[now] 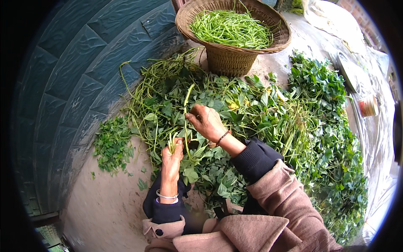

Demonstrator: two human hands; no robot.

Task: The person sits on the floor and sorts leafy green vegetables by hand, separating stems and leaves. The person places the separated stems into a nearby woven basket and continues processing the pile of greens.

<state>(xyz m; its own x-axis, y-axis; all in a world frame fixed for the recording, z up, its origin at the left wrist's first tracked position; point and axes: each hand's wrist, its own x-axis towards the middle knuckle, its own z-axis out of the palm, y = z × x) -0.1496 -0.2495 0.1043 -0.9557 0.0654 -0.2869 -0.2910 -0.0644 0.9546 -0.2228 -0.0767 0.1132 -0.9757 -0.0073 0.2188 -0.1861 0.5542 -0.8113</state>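
Between the thumb and fingers of my right hand is a pale green leafy vine stem. It stands nearly upright, with its top bent right and its lower end running down to leaves near my left hand. My left hand is closed on a small bunch of short green stalks that poke out above the thumb. Under and beyond both hands spreads a big heap of leafy vines. Beyond the heap stands a wide-rimmed wicker basket holding many cut green stalks.
A small pile of leaves lies on the floor at left. More leafy vines bank up along the right. Blue-grey tiled wall curves round the left. Whitish sheeting and a small round tub are far right.
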